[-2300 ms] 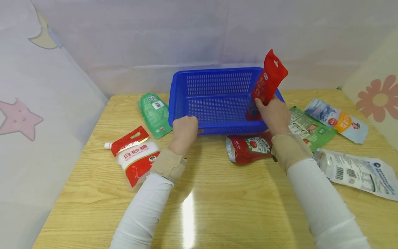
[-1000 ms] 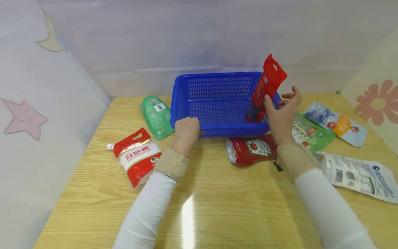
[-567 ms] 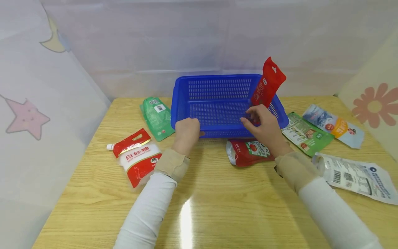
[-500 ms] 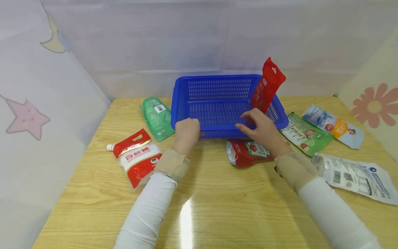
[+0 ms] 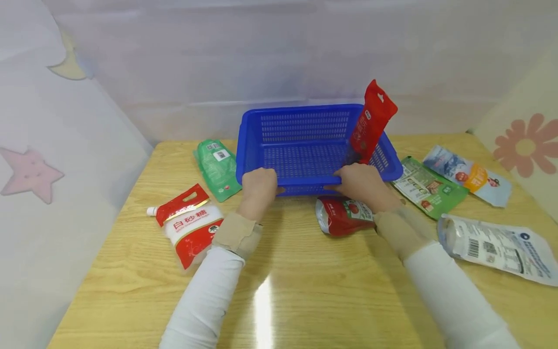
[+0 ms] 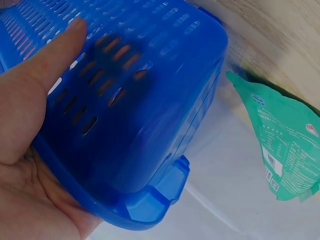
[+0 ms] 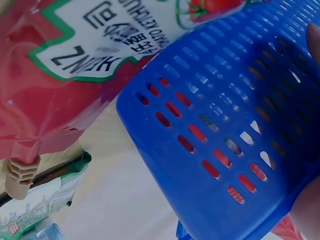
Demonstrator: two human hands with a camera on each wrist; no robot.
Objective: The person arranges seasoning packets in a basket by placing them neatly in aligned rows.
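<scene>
Blue slotted basket [image 5: 305,123] on the table [image 5: 305,291] in front of me: dragged nearer, it could shove the Heinz ketchup pouch [image 5: 337,215] just before it; tilted by an uneven pull, it might drop the tall red packet [image 5: 372,123] standing aslant at its right end. Left hand [image 5: 258,191] curled over the near rim, thumb against the outer wall; right hand [image 5: 364,183] pinching that rim farther along, inner fingertips hidden.

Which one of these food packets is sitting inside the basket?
The tall red packet with a hang hole at its top, leaning at the right end of the blue basket. The others all lie outside it on the table.
</scene>
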